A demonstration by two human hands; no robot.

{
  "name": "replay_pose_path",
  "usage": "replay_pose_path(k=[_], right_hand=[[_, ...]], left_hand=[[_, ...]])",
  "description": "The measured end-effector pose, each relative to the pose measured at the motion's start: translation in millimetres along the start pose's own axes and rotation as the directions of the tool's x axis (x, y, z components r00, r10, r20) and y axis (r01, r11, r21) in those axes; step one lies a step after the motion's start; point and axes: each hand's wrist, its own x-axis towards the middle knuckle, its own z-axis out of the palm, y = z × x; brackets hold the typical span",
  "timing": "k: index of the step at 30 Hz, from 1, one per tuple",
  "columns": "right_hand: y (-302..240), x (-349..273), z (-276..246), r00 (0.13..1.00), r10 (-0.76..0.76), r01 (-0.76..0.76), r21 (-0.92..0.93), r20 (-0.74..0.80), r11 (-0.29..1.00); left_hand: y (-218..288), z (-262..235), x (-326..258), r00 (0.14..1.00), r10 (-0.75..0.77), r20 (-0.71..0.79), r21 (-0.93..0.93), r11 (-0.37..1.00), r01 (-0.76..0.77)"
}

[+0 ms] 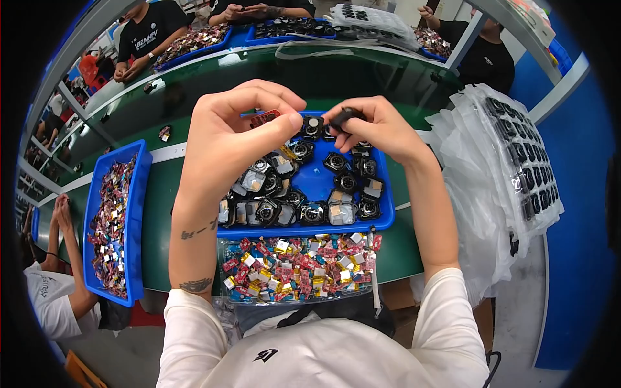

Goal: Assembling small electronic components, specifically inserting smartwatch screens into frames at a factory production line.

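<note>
Raised over the far edge of a blue tray (317,181), my left hand (239,129) is closed on a small red circuit board (264,118), pinched between thumb and fingers. To its right, my right hand (381,129) grips a black part, seemingly a smartwatch case (347,118), partly hidden by the fingers. The two hands are apart. Below them the tray holds many black smartwatch cases (313,213), some with a round dark sensor back up, others showing grey and tan insides.
Nearest me, a clear tray (294,301) is heaped with red boards and small batteries. A long blue bin (143,213) of similar parts stands left. Stacked plastic trays (517,155) with black parts lean at right. Co-workers sit across the green bench (272,74) and at left.
</note>
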Motion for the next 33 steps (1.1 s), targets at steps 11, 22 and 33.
replay_pose_path(k=[11, 22, 33], right_hand=[[-29, -20, 41, 0.938, -0.146, 0.218, 0.209, -0.316, 0.953], [-30, -23, 53, 0.931, -0.171, 0.236, 0.176, -0.321, 0.956], [-30, -24, 57, 0.929, -0.193, 0.246, 0.139, -0.315, 0.959]], left_hand=[[-13, 21, -2, 0.988, 0.141, -0.067, 0.420, 0.902, -0.100], [-15, 23, -4, 0.970, 0.219, -0.105, 0.518, 0.845, -0.135], [-16, 21, -4, 0.978, 0.180, -0.110, 0.479, 0.872, -0.106]])
